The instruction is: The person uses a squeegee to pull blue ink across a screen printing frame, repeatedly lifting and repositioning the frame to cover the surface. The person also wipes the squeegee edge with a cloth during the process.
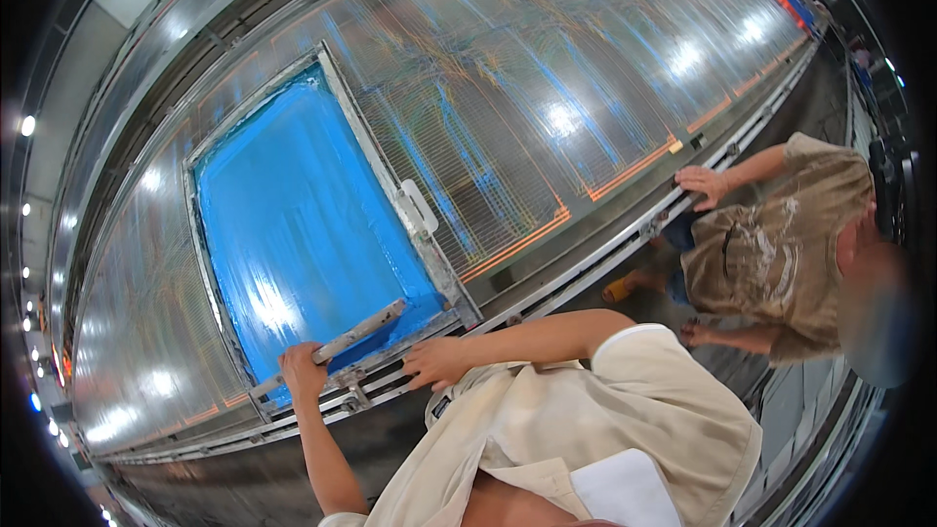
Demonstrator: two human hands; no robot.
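Note:
A screen-printing frame [366, 151] lies on a long printing table, its mesh covered with wet-looking blue ink [293, 205]. Across the frame's near end slants a squeegee [361, 330], a pale bar with blue on its lower side. My left hand [304, 371] is closed around the squeegee toward its left end. To the right of it, my right hand [439, 361] holds nothing; its fingers are apart and reach the frame's near edge by the metal rail. A white handle-like piece [418, 205] is fixed on the frame's right side.
The table [625, 49] carries fine blue, orange and green printed lines. A metal rail [576, 285] runs along its near edge, with a clamp [353, 392] near my hands. At the right, a co-worker in a brown shirt [761, 254] rests a hand [703, 185] on the rail.

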